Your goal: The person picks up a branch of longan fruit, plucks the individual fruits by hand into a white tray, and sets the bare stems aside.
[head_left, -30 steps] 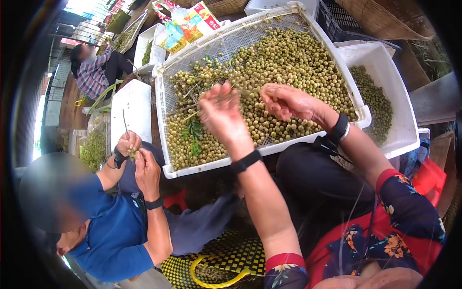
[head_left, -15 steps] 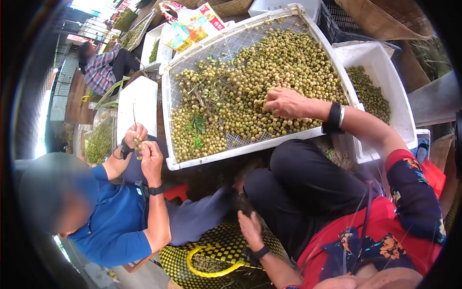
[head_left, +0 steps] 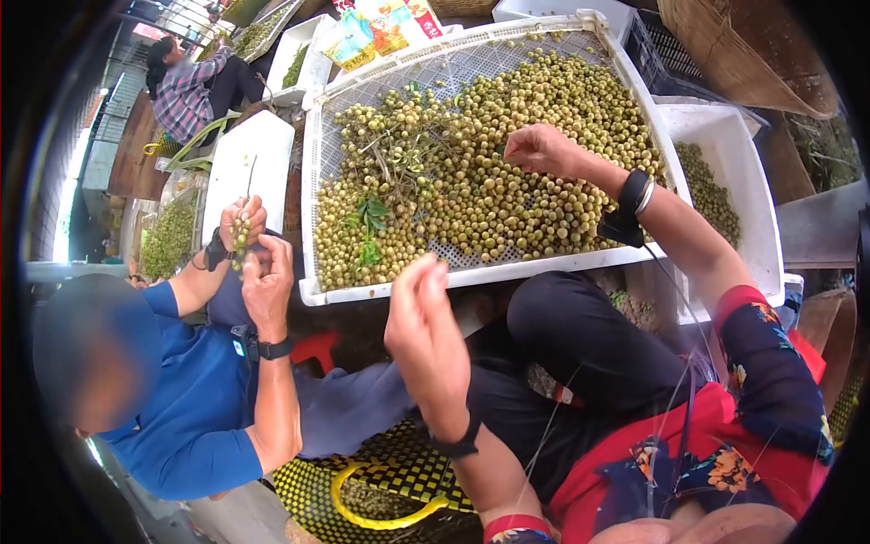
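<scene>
Two bare hands work small round yellow-green fruits (head_left: 544,213) heaped in a white perforated plastic tray (head_left: 311,181): the right hand (head_left: 542,150) rests on the pile, fingertips bunched narrow on a few; the left hand (head_left: 426,331) hangs before the near rim, fingers straight and close, contents impossible to tell; light, thin-skinned and quick to roll, the fruits likely want a gentle fingertip pinch at the stem end; green leafy twigs (head_left: 367,227) lie among them.
</scene>
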Demonstrator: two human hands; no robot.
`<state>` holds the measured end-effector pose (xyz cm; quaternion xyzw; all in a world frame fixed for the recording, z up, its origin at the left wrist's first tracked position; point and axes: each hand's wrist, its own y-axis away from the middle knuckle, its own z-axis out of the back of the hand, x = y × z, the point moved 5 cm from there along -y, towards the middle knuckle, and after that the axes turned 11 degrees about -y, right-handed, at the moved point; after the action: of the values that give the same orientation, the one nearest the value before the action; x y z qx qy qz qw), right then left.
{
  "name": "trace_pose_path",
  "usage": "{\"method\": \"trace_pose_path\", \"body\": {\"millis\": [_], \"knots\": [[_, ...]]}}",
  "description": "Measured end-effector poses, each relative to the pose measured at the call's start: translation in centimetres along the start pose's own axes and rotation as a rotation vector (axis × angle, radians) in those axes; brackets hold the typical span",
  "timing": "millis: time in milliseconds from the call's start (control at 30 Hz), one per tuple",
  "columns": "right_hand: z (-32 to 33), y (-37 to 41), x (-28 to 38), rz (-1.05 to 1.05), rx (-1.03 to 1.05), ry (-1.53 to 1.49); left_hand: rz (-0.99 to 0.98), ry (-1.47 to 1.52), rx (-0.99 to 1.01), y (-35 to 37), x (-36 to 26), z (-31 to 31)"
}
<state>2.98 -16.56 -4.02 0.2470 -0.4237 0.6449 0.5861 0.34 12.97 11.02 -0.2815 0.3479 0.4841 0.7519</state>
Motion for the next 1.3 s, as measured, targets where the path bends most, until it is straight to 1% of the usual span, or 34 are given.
{"method": "trace_pose_path", "body": {"millis": [33, 67, 133, 167, 233, 267, 333, 367, 400, 467, 500, 533, 567, 600, 633, 667, 733, 767, 800, 867, 933, 1000, 1033, 1067, 1133, 1167, 1267, 1300], "knots": [[0.0, 0.1, -0.6, -0.243, -0.028, -0.279, 0.009, 0.018, 0.061, -1.5, -0.6, -1.0], [-0.5, 0.5, -1.2, -0.486, -0.057, -0.56, -0.046, -0.056, 0.089, -3.0, 0.8, -2.4], [-0.6, 0.4, -1.1, -0.487, -0.076, -0.546, -0.149, -0.137, 0.108, -4.9, 1.0, -4.0], [-0.6, 0.6, -1.1, -0.501, -0.072, -0.508, -0.143, -0.127, 0.111, -5.5, 2.2, -4.8], [-0.7, 0.9, -0.9, -0.515, -0.075, -0.434, -0.03, -0.119, 0.175, -6.3, 5.8, -6.9], [-0.8, 1.2, -1.2, -0.521, -0.068, -0.421, -0.016, -0.111, 0.175, -6.4, 6.6, -7.4], [-0.9, 1.0, -1.4, -0.482, -0.082, -0.228, -0.166, -0.271, 0.06, -6.7, 6.6, -7.6], [-0.8, 0.9, -1.6, -0.442, -0.081, -0.188, -0.125, -0.178, 0.086, -7.0, 6.7, -8.1], [-1.0, 0.8, -0.8, -0.442, -0.079, -0.184, -0.127, -0.122, 0.085, -7.3, 6.6, -8.7], [-1.2, 1.0, 1.1, -0.473, -0.114, -0.322, -0.136, -0.077, 0.123, -7.5, 6.4, -9.8], [-1.3, 0.8, 2.5, -0.486, -0.128, -0.337, -0.13, -0.071, 0.12, -7.6, 6.5, -9.9], [-1.4, 0.5, 2.8, -0.486, -0.126, -0.332, -0.171, -0.092, 0.015, -7.9, 6.3, -9.6], [-0.9, 0.0, 2.9, -0.418, -0.148, -0.297, -0.214, -0.11, -0.089, -8.0, 5.9, -9.3], [-0.3, -0.5, 2.4, -0.348, -0.171, -0.261, -0.229, -0.104, -0.121, -8.0, 5.6, -8.8], [0.1, -0.9, 1.3, -0.374, -0.205, -0.228, -0.167, -0.048, -0.079, -8.1, 5.6, -8.8], [0.5, -1.2, 0.4, -0.339, -0.202, -0.073, -0.103, 0.005, -0.038, -8.1, 5.6, -8.7], [-0.3, -1.3, -0.9, -0.318, -0.155, 0.093, -0.118, 0.005, -0.012, -7.8, 5.4, -8.9], [-1.1, -1.2, -1.6, -0.285, -0.12, 0.12, -0.131, 0.0, 0.018, -7.6, 5.3, -9.1], [-2.0, -1.3, -1.4, -0.14, -0.093, 0.222, -0.153, 0.007, 0.025, -7.6, 5.3, -9.2], [-3.4, -1.4, -1.9, -0.176, -0.066, 0.49, -0.152, 0.024, 0.024, -7.7, 5.3, -9.3], [-3.7, -2.0, -2.6, -0.332, -0.029, 0.595, -0.134, 0.017, 0.032, -8.1, 5.4, -9.0], [-3.3, -2.1, -3.5, -0.39, -0.029, 0.577, -0.124, 0.019, 0.042, -8.2, 5.7, -9.0], [-2.9, -1.8, -3.8, -0.333, -0.112, 0.493, -0.12, 0.024, 0.043, -8.2, 5.7, -8.9], [-2.2, -1.6, -3.7, -0.333, -0.111, 0.495, -0.116, 0.029, 0.044, -8.3, 5.9, -8.9], [-1.0, -1.0, -4.1, -0.415, -0.113, -0.093, -0.121, 0.036, 0.037, -8.3, 5.9, -9.0], [-1.0, -0.3, -4.2, -0.531, -0.126, -0.49, -0.119, 0.042, 0.045, -8.4, 6.0, -9.2], [-1.0, 0.6, -2.4, -0.603, -0.131, -1.013, -0.11, 0.085, 0.064, -8.3, 6.0, -9.6], [-0.8, 0.9, -1.3, -0.619, -0.116, -1.116, -0.111, 0.074, 0.074, -8.3, 6.0, -9.9]]}}
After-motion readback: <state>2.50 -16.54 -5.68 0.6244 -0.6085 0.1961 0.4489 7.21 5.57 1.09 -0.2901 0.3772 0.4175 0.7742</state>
